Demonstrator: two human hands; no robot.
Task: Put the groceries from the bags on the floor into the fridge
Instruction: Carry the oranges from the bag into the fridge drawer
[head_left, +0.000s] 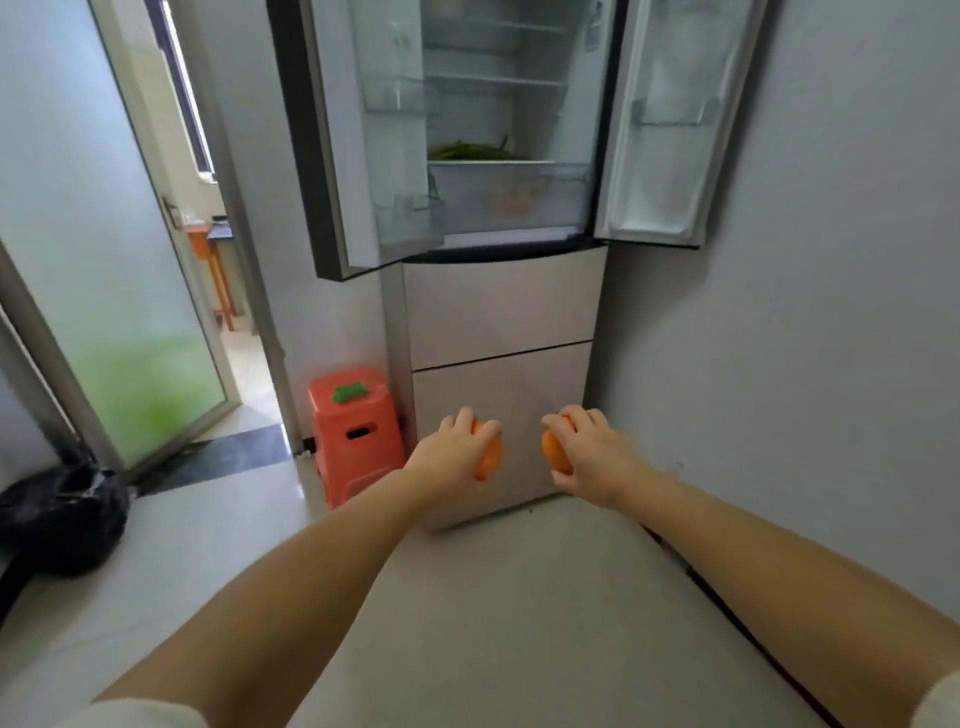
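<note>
Left hand (457, 449) wraps round orange fruit (488, 452), lower centre | right hand (592, 452) fingers (563, 418) closed on second orange fruit (556, 452) | likely light, firm, smooth-skinned: cup whole | open white fridge (506, 156), upper centre.

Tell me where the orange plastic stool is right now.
In the head view, the orange stool stands on the floor at lower centre-left, against the fridge's left side, just left of the left hand.
</note>
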